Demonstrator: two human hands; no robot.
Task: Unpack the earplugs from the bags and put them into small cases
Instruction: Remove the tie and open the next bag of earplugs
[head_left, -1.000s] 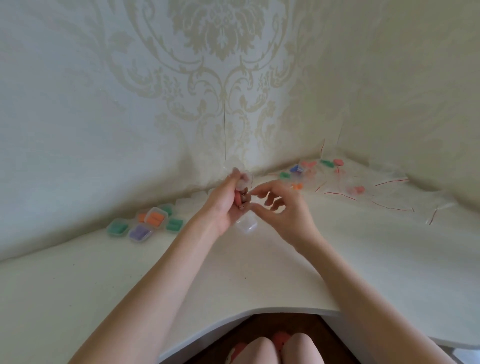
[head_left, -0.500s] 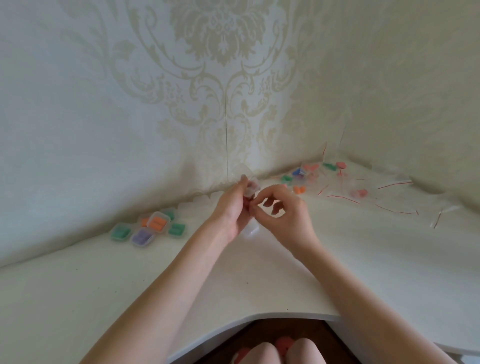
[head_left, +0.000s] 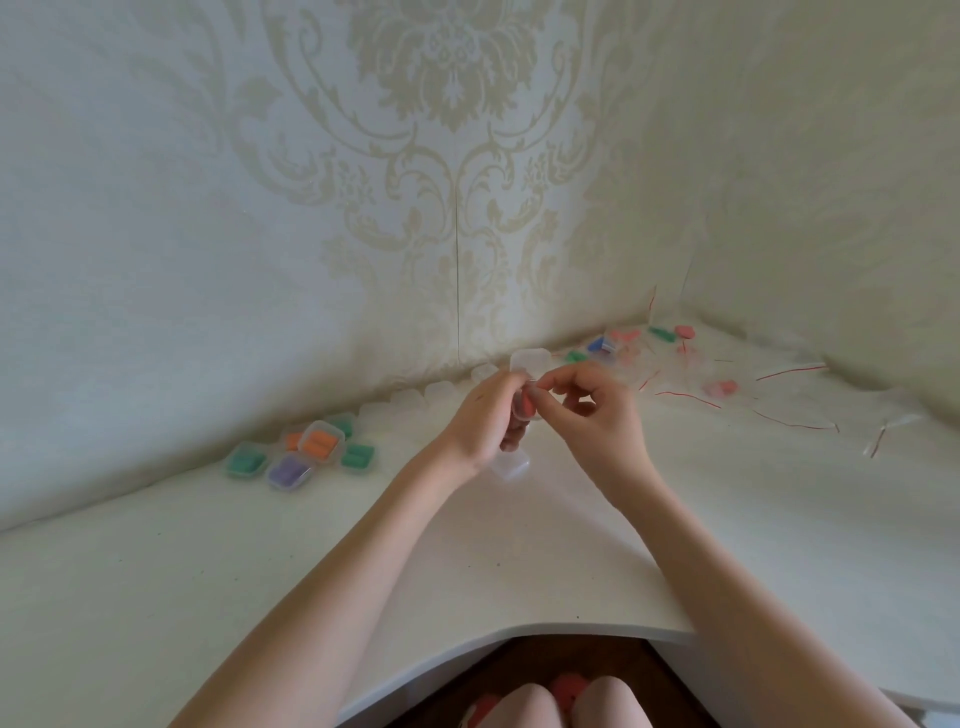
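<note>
Nearest, a closed clear case lies on the white surface under the wrists. Above it the left hand grips an open clear case, lid up, and the right hand, which a second ago was apart, now pinches a red earplug into it, so this case is nearly filled. Farther left sit filled cases; far right, bagged earplugs wait.
</note>
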